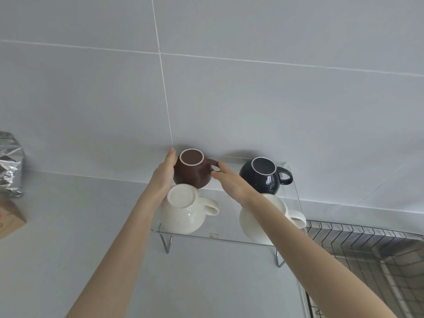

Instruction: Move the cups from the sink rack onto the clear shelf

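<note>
**Brown cup held at the back of the clear shelf**

Bare forearms reach up from the bottom of the view toward a clear shelf (229, 238) that stands on thin metal legs on the pale tabletop (75, 226), against a grey tiled wall.

Four cups sit upside down on the shelf, handles pointing to 3 o'clock. Nearest, at the front, are two white cups: one at 9 o'clock (183, 212), one at 3 o'clock (263, 216), partly hidden by the right forearm. Behind them stand a brown cup (191, 171) and a glossy black cup (266, 175).

The left hand (164, 174) lies flat and open against the brown cup's left side. The right hand (229, 182) pinches the brown cup's handle with its fingertips (216, 172).

A wire sink rack (367, 249) lies at 4 o'clock. A crumpled foil bag (10, 164) stands at 9 o'clock.
</note>
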